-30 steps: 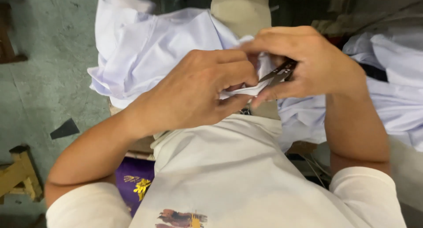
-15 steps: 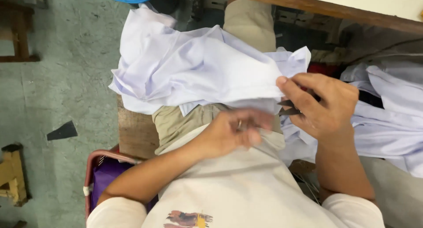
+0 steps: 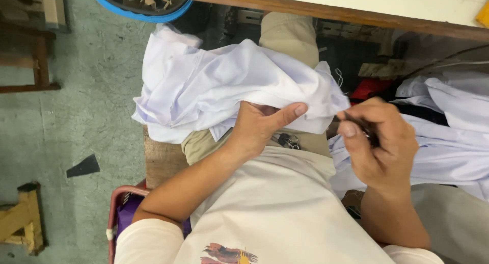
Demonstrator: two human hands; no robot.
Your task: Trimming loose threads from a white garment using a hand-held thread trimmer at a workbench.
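1. The left hand point(image 3: 257, 129) has its fingers clamped on the white garment point(image 3: 229, 88), which is bunched up on the person's lap, just under the bench point(image 3: 326, 9) edge.
2. The right hand point(image 3: 379, 141) is closed round a small dark tool point(image 3: 361, 127), right beside the cloth.
3. More white fabric point(image 3: 448, 131) is piled at the right.

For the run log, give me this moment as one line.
left hand: pinching white garment on lap | right hand: grip shut on small dark tool beside garment edge | more white cloth at right
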